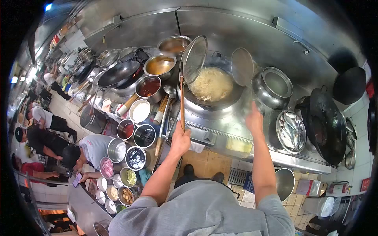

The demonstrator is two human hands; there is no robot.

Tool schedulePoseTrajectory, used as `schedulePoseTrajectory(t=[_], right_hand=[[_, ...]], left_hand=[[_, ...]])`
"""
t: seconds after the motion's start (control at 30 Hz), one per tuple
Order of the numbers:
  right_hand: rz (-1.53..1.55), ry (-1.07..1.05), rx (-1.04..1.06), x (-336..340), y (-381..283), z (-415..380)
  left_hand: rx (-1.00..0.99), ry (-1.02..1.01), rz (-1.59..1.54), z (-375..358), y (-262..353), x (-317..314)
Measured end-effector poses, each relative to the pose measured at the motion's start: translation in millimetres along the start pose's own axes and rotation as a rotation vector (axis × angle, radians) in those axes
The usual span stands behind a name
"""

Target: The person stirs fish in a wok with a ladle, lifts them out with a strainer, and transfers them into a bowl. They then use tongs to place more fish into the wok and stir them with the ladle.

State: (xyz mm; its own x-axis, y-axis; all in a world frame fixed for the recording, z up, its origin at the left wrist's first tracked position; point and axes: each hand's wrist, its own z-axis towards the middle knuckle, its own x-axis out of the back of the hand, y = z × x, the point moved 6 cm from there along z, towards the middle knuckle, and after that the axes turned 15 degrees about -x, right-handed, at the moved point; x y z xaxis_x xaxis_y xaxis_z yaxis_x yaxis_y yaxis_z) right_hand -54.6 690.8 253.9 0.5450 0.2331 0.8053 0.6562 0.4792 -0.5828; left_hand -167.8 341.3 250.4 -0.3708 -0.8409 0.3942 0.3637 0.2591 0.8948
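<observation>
Head view: looks down over a grey-shirted torso at a steel cooking range in a busy kitchen
Left hand (180, 138): closed around the lower end of a long wooden handle (182, 103), arm stretched forward
Wire strainer (194, 58): the round mesh basket on that handle stands tilted up over the near-left rim of the wok, above the food rather than in it
Right hand (254, 119): raised near the range edge to the right of the wok; it seems to grip the handle of a round ladle (242, 67), though blur hides the fingers and I cannot tell for sure
Wok (212, 87): sits in the burner ring straight ahead, filled with pale noodles or shredded food
Steel pot (273, 85): just right of the wok, shiny, open top
Fish tray (291, 131): round metal dish of whole silvery fish, right of the right hand
Dark wok (327, 126): large, propped at the far right of the range
Sauce bowls (149, 87): steel bowls of red, orange and brown liquids cluster left of the wok, with a white-filled one just below them
Small ingredient bowls (126, 195): on a counter at lower left
Other people (47, 139): several stand at the far left, one holding a phone
</observation>
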Motion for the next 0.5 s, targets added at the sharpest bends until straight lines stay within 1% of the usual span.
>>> schedulePoseTrajectory(t=[0.03, 0.07, 0.13, 0.17, 0.23, 0.27, 0.37, 0.4, 0.47, 0.5], right_hand=[[-0.045, -0.035, -0.057, -8, -11, 4], [-0.089, -0.07, -0.114, -14, -19, 5], [-0.139, -0.069, -0.105, -24, -36, 5], [-0.162, -0.07, -0.102, -30, -41, 6], [-0.236, -0.012, 0.007, -53, -41, 12], [-0.275, 0.012, 0.058, -62, -35, 13], [-0.13, -0.252, -0.01, -75, -13, 23], [-0.025, -0.365, -0.136, -65, -18, 19], [0.19, -0.587, -0.383, -12, -54, -1], [0.21, -0.649, -0.425, 1, -60, 0]], left_hand=[[-0.044, 0.004, 0.039, 5, -6, 8], [-0.044, 0.021, 0.044, 8, -11, 14], [-0.043, 0.059, 0.056, 15, -19, 24], [-0.026, 0.041, 0.077, 18, -25, 27], [0.009, 0.0, 0.12, 24, -39, 31], [-0.016, -0.004, 0.113, 26, -54, 29], [-0.002, -0.003, 0.128, 30, -72, 29], [0.004, -0.008, 0.118, 31, -80, 27], [0.026, -0.027, 0.109, 32, -77, 29], [0.037, -0.033, 0.107, 31, -76, 30]])
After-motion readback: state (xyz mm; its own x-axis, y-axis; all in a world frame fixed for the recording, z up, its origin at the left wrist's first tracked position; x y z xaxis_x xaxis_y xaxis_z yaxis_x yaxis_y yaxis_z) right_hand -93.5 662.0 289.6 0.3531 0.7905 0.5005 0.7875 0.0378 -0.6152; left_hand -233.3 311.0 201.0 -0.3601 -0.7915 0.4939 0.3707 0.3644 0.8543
